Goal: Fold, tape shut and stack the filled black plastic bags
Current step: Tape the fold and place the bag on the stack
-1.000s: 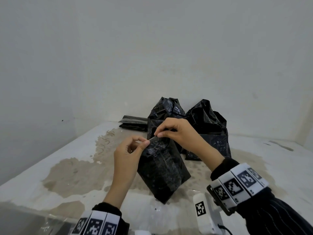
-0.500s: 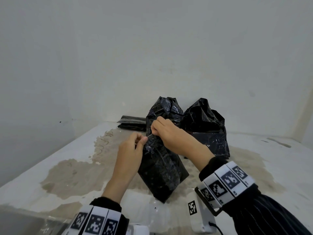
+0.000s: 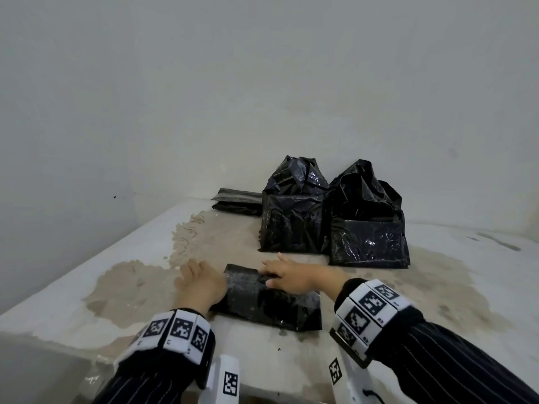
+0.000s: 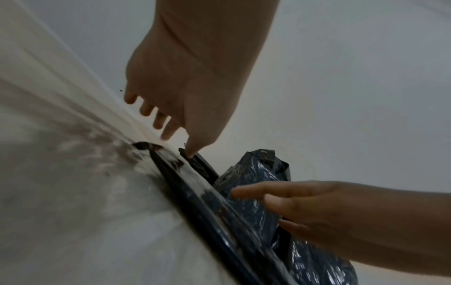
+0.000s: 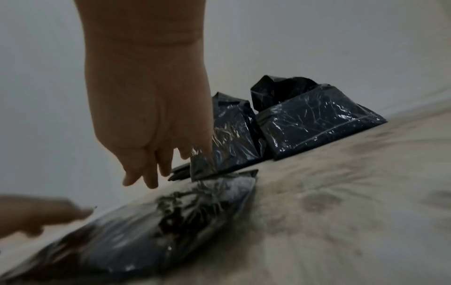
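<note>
A black plastic bag (image 3: 271, 301) lies flat on the stained white table (image 3: 140, 281) in front of me. My left hand (image 3: 201, 282) lies with straight fingers over the bag's left edge. My right hand (image 3: 287, 274) rests flat on its far right part, fingers straight. The left wrist view shows the left hand (image 4: 171, 108) with spread fingers above the bag (image 4: 195, 194). The right hand (image 5: 151, 146) points its straight fingers down at the bag (image 5: 171, 212) in the right wrist view. Two filled black bags (image 3: 294, 220) (image 3: 369, 228) stand upright side by side behind it, tops crumpled.
A low pile of flat black bags (image 3: 237, 201) lies at the back left against the wall. The table's left edge runs diagonally near my left arm. White marker-tagged camera mounts (image 3: 226, 380) hang below my wrists.
The bag, held upright with both hands pinching its top, now lies flat on the table. Both hands have let go of the top and rest flat on it.
</note>
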